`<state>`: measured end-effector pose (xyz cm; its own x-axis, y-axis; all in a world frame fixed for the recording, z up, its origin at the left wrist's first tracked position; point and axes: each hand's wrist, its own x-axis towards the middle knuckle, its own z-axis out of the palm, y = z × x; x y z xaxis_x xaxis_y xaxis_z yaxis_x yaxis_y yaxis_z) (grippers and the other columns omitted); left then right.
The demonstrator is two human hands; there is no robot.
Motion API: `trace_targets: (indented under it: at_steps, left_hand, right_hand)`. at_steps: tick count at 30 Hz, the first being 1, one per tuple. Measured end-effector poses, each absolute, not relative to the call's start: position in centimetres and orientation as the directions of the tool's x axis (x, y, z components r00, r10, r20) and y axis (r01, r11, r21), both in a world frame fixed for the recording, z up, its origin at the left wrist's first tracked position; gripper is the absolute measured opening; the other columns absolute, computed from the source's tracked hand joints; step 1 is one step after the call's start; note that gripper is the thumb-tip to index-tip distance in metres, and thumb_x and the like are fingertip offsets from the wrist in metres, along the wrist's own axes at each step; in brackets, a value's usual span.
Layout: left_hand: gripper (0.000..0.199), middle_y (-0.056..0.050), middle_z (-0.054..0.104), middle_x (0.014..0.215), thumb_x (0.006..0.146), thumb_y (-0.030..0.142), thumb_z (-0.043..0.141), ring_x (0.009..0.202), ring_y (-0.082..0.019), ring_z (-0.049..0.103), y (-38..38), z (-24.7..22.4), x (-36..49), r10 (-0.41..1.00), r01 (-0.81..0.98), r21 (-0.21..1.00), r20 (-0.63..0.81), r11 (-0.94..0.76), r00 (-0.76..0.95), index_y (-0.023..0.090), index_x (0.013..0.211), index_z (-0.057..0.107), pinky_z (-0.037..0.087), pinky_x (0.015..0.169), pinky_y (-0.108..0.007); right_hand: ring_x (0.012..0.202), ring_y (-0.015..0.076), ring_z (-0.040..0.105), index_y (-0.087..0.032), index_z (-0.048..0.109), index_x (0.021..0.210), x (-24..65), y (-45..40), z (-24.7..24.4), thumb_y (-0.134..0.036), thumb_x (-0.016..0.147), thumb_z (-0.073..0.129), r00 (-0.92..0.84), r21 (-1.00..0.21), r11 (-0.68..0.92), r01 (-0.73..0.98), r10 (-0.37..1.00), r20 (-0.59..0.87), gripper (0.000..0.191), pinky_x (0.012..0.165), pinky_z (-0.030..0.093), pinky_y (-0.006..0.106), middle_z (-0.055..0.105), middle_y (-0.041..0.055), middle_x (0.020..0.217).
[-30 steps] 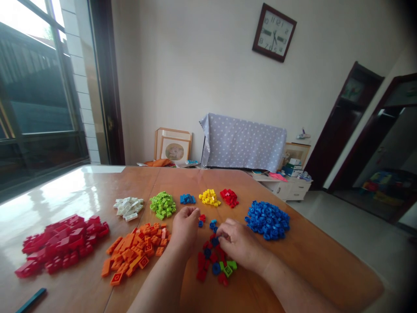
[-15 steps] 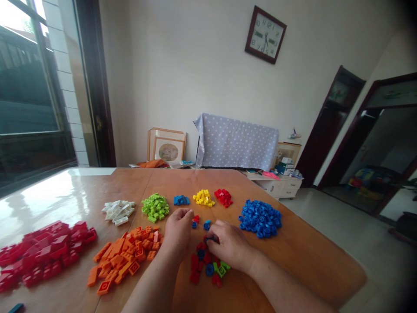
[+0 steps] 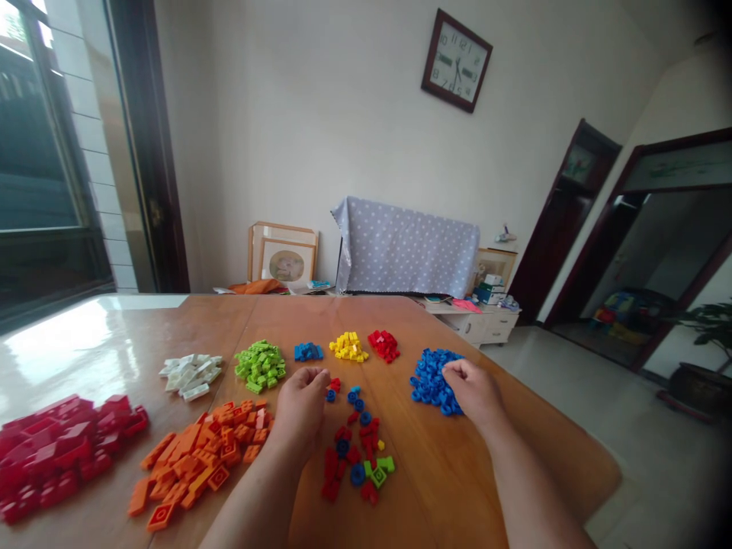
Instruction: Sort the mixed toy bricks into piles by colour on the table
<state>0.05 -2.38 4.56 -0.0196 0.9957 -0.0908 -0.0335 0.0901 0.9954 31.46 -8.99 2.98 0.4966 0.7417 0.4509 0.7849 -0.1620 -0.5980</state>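
My left hand (image 3: 302, 402) is closed in a pinch above the table, left of a few small red and blue pieces (image 3: 332, 389); whatever its fingers hold is hidden. At the right edge of the blue brick pile (image 3: 435, 381), my right hand (image 3: 473, 387) has its fingertips pressed together. I cannot make out what is between them. Between my forearms lies a loose mixed group of red bricks (image 3: 332, 463), blue round pieces (image 3: 357, 474), lime green bricks (image 3: 378, 477) and a tiny yellow piece (image 3: 380, 445).
Sorted piles stand on the wooden table (image 3: 435, 488): dark pink (image 3: 62, 450), orange (image 3: 200, 457), white (image 3: 191, 375), lime (image 3: 260, 366), flat blue (image 3: 309, 351), yellow (image 3: 348, 347) and red (image 3: 383, 345). A cloth-covered object (image 3: 406, 248) stands beyond the table.
My right hand has moved from the mixed group up and right to the blue pile, uncovering pieces beneath it. My left hand stays pinched in about the same place. The view has shifted slightly.
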Motion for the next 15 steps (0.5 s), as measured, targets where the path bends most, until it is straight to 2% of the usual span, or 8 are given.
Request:
trace_targets:
  at_steps: [6, 15]
  left_hand:
    - [0.035, -0.004, 0.064, 0.073, 0.068, 0.048, 0.064, 0.060, -0.015, 0.055, -2.1, 4.1, 0.0, 0.997, -0.033, 0.996, -0.082, 0.081, -0.004, 0.017, 0.084, 0.063, 0.032, 0.051, -0.022]
    - [0.032, -0.003, 0.064, 0.070, 0.067, 0.047, 0.064, 0.056, -0.014, 0.052, -2.4, 4.6, -0.1, 0.996, -0.032, 0.996, -0.086, 0.086, -0.015, 0.018, 0.080, 0.063, 0.032, 0.051, -0.023]
  right_hand:
    - [0.059, 0.0161, 0.061, -0.023, 0.070, 0.078, 32.6, -9.1, 2.4, -0.039, 0.077, 0.055, 0.531, -0.566, -0.256, 0.784, 0.749, 0.397, 0.022, 0.053, 0.038, 0.025, 0.070, -0.0006, 0.068]
    - [0.059, 0.0168, 0.062, -0.024, 0.067, 0.075, 32.5, -8.8, 1.6, -0.035, 0.074, 0.059, 0.508, -0.592, -0.227, 0.773, 0.780, 0.365, 0.014, 0.051, 0.037, 0.025, 0.071, 0.0004, 0.068]
